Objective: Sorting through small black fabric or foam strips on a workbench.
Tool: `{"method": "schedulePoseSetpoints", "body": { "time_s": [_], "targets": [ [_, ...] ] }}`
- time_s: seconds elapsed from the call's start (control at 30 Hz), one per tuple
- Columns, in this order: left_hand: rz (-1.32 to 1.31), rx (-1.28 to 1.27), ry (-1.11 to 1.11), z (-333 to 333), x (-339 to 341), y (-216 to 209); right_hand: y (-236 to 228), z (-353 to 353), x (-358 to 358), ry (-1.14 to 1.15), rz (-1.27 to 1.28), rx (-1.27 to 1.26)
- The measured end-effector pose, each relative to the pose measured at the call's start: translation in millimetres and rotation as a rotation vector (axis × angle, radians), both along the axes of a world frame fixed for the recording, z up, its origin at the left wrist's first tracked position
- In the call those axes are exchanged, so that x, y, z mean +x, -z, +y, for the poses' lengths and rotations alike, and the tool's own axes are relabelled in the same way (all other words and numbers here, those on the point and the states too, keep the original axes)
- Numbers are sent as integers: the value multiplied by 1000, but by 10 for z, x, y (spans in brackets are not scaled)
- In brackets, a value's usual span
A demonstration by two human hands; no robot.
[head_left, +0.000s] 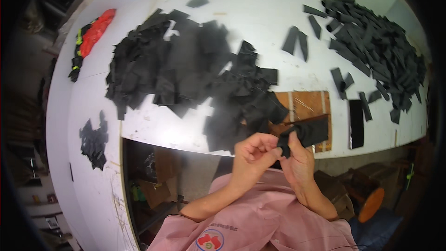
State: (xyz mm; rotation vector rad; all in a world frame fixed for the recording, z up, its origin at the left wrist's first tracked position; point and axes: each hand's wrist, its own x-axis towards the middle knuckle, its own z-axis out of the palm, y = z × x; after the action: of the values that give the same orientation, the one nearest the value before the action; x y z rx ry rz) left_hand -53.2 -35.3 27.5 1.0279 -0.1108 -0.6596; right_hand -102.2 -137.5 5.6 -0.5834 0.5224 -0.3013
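Note:
Close to the table's front edge, I hold a black fabric piece [314, 131] above a brown board. My right hand [299, 163] is closed on it, the thumb laid over the cloth; the free end stretches off to the right. My left hand [253, 158] has curled fingers, and its thumb and fingertips pinch the left end of the same piece. Just beyond my left hand spreads a big loose pile of black fabric pieces [186, 60], overlapping and lying at many angles. The fingertips on the cloth are partly hidden.
A heap of narrow black strips [378, 49] lies at the right, with a few stray ones beside it. A dark flat phone-like object [356, 123] rests right of the brown board [304, 104]. Far left are a red bundle [97, 32] and black scraps [94, 142]. An orange-brown round stool seat [370, 205] stands below.

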Motion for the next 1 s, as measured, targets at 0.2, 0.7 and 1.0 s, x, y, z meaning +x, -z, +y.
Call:
{"method": "schedulePoseSetpoints", "body": {
  "time_s": [0.2, 0.7, 1.0],
  "targets": [
    [-2, 124, -4, 49, 31, 75, 3, -44, 8, -108, 99, -42],
    [-981, 677, -319, -13, 14, 115, -239, -72, 42, -118, 22, -1503],
    [-591, 505, -149, -13, -3, 179, -155, -129, 12, -158, 93, -1298]
  ]
}}
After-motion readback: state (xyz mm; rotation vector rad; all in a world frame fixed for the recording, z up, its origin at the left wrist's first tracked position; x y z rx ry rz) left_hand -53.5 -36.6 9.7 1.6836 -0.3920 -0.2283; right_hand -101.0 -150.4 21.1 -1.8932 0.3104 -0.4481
